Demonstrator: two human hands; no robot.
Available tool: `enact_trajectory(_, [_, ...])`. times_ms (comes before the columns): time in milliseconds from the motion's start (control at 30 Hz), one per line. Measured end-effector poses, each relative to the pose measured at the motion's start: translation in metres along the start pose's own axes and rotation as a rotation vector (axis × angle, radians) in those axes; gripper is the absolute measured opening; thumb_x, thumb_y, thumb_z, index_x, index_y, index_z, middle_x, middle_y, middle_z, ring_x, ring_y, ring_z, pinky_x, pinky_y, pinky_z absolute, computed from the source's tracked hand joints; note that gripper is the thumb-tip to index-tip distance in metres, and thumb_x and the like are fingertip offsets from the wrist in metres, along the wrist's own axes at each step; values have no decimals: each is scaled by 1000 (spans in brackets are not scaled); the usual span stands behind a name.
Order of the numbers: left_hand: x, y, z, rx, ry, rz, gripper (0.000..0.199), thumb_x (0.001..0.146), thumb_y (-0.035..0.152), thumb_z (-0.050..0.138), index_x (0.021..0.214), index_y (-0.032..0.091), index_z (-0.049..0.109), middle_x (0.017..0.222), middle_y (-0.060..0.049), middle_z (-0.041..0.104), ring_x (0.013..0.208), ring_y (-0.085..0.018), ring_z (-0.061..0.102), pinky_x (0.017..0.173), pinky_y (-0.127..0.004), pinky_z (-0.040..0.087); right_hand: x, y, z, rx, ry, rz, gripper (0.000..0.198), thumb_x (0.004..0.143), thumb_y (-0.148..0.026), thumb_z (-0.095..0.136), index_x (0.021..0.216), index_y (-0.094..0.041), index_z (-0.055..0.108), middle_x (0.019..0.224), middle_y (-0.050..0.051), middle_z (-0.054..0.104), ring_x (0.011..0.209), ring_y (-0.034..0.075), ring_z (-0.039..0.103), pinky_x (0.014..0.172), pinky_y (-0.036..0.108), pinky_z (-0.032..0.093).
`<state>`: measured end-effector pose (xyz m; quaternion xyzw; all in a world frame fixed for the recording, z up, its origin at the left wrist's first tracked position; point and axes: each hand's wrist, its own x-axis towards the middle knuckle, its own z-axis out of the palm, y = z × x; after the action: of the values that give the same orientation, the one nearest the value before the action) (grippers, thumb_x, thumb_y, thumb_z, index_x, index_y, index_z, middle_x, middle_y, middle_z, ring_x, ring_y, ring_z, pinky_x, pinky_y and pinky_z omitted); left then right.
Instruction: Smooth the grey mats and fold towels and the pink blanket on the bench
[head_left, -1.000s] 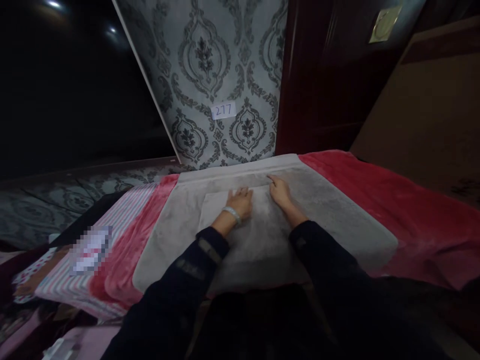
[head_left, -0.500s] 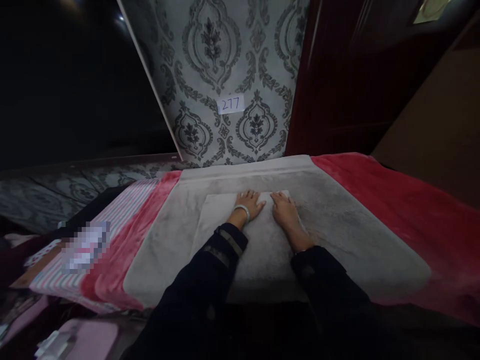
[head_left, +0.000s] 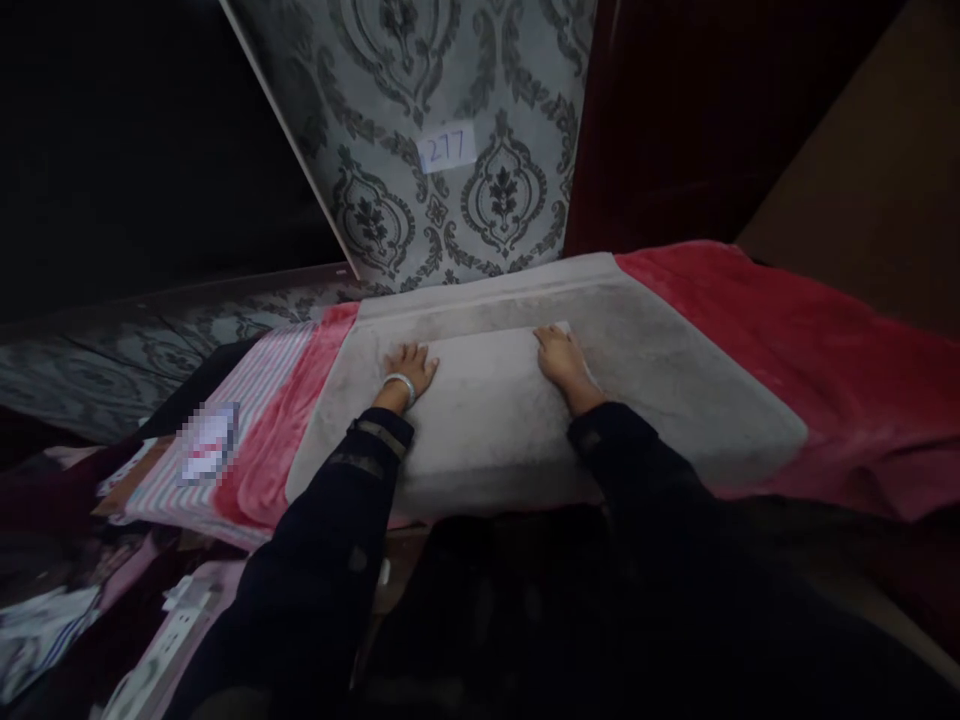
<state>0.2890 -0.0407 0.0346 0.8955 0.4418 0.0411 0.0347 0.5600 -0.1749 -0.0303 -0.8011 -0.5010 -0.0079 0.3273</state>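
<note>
The left hand (head_left: 409, 368) has slid outward in the last half second, from beside the right hand (head_left: 561, 358) to the far left corner of the pale cloth (head_left: 480, 400), while the right hand has stayed near the far right corner; the pair now spans the far edge, which suggests that contact reaches a wider stretch of the fabric. Largest first, the patterned wall (head_left: 480, 230) stands beyond the pale cloth and limits reach on that side. The red cloth (head_left: 765, 320) shows well out to the right of the pale cloth and again, more narrowly, to its left. The grey cloth (head_left: 675, 380) lies under the pale cloth, running on widely to its right, less to its left, and only as a thin band beyond its far edge; the near edge drops away just before the person's body. The pale cloth itself lies flat, its far edge running between the hands. The left hand's fingers are spread apart, the right hand's lie closer together, and neither appears clamped on anything; whether the right fingertips hook the edge cannot be told
</note>
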Motion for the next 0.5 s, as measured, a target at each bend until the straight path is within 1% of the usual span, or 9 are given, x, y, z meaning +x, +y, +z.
enact_trajectory(67, [-12, 10, -7, 19, -5, -1, 55, 106, 38, 36, 147, 2, 45, 163, -24, 34, 153, -43, 19, 116, -76, 10, 3, 5, -3, 22, -23, 14, 52, 90, -13, 42, 137, -16, 64, 143, 10, 61, 141, 29, 45, 121, 53, 30])
enact_trajectory(100, [-20, 19, -9, 25, -7, 11, 55, 105, 38, 39, 146, 1, 48, 163, -24, 34, 153, -44, 19, 116, -77, 10, 2, 7, -5, 26, -33, 26, 52, 91, -14, 42, 138, -17, 63, 143, 9, 61, 140, 29, 46, 121, 52, 31])
enact_trajectory(167, [-41, 49, -10, 28, -5, 73, 54, 103, 37, 43, 147, 6, 48, 164, -22, 32, 155, -40, 19, 120, -71, 11, -6, 10, -9, 41, -40, 44, 51, 92, -17, 44, 139, -18, 63, 144, 8, 60, 140, 28, 48, 121, 48, 34])
enact_trajectory(200, [-54, 68, -8, 23, -3, 123, 55, 103, 37, 44, 151, 10, 45, 166, -19, 31, 155, -37, 21, 123, -67, 12, -13, 11, -11, 49, -36, 42, 51, 93, -18, 44, 140, -18, 62, 145, 7, 60, 140, 27, 48, 121, 46, 34])
enact_trajectory(233, [-68, 90, -3, 14, 2, 185, 56, 102, 37, 44, 154, 15, 41, 167, -15, 30, 156, -32, 21, 125, -62, 13, -22, 11, -13, 55, -30, 31, 51, 93, -19, 44, 142, -17, 61, 147, 8, 58, 141, 26, 47, 122, 44, 32])
enact_trajectory(300, [-95, 134, 12, -7, 34, 382, 58, 102, 37, 43, 156, 17, 38, 166, -14, 32, 156, -30, 22, 126, -60, 15, -45, 13, -17, 60, -33, -14, 52, 94, -19, 42, 143, -15, 60, 150, 9, 54, 143, 24, 45, 124, 43, 30])
enact_trajectory(367, [-117, 170, 30, -18, 26, 466, 62, 103, 39, 39, 157, 10, 35, 166, -17, 33, 155, -30, 23, 127, -56, 16, -66, 15, -21, 48, -61, -70, 52, 94, -17, 41, 142, -13, 61, 152, 10, 52, 145, 23, 43, 124, 43, 29])
enact_trajectory(433, [-130, 189, 46, -11, 21, 468, 66, 103, 42, 37, 157, 5, 33, 166, -21, 30, 156, -31, 22, 127, -56, 16, -83, 18, -26, 40, -88, -108, 51, 94, -17, 40, 141, -15, 62, 152, 8, 52, 146, 23, 41, 124, 45, 30])
enact_trajectory(500, [-135, 189, 55, 1, 39, 443, 68, 102, 48, 37, 157, 8, 34, 166, -22, 28, 156, -34, 20, 126, -59, 16, -93, 22, -30, 45, -94, -129, 51, 96, -19, 38, 142, -18, 61, 153, 6, 51, 148, 22, 38, 124, 47, 30])
